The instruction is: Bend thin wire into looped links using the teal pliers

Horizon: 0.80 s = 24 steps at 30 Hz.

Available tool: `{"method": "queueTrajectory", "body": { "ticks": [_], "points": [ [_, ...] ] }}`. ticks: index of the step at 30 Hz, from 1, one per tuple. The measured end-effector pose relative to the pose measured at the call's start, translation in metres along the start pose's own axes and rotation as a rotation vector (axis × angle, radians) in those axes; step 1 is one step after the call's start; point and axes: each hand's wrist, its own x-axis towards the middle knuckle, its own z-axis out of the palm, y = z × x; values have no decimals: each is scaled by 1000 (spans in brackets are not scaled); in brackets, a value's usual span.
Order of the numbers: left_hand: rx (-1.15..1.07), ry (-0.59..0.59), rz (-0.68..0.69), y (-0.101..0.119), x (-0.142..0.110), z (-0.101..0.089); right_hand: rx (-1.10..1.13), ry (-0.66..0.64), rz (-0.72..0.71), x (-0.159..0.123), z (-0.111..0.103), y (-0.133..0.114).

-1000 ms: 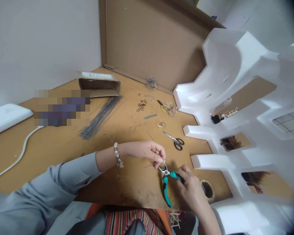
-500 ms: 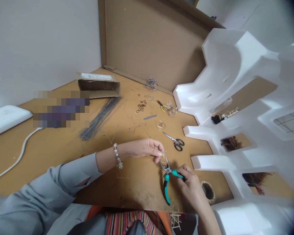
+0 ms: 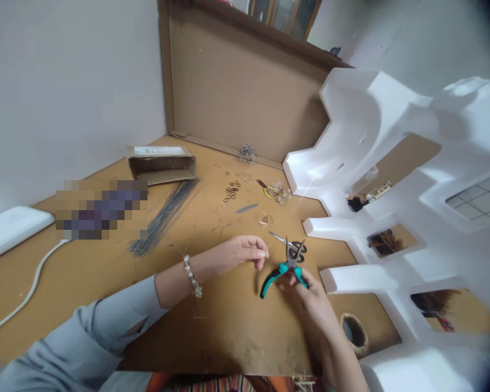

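Note:
My left hand [image 3: 247, 253], with a beaded bracelet on its wrist, is closed in a pinch. A thin, pale wire piece [image 3: 268, 248] pokes out past the fingertips; most of it is hidden. To its right, my right hand [image 3: 310, 291] grips one handle of the long-nose pliers [image 3: 291, 262], which have teal and black handles. Their jaws point away from me, spread and with nothing between them, and the other handle swings out to the left. Just behind the jaws lie black-handled scissors [image 3: 297, 249], partly covered by the pliers.
A bundle of straight grey wires [image 3: 163, 220] lies left, near an open cardboard box [image 3: 163, 173]. Dark rings [image 3: 231, 191], yellow-handled pliers [image 3: 265, 189], a wire coil [image 3: 264, 220] and tangled wire [image 3: 247, 153] lie further back. White foam packing [image 3: 347, 279] borders the right; a tape roll [image 3: 354, 330] sits near it.
The pliers have come away from my left fingertips, moving right and turning so their jaws point away from me. My left hand keeps its pinch. The whole view has shifted slightly.

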Motion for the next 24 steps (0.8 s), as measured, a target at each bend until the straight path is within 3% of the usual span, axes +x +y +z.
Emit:
{"method": "queueTrajectory", "body": {
  "ticks": [5, 8, 12, 15, 20, 24],
  "points": [
    [-25, 36, -22, -2, -3, 4, 471, -239, 85, 17, 27, -20],
    [134, 9, -48, 10, -5, 2, 695, -304, 169, 20, 42, -21],
    [404, -13, -47, 24, -7, 2, 829, -324, 218, 18, 48, -22],
    [538, -26, -23, 22, -7, 3, 831, -342, 236, 17, 47, -25],
    [363, -56, -106, 9, -2, 2, 701, -357, 210, 14, 49, -22],
    [255, 65, -10, 13, 1, -4, 486, -200, 152, 17, 44, -18]
  ]
}}
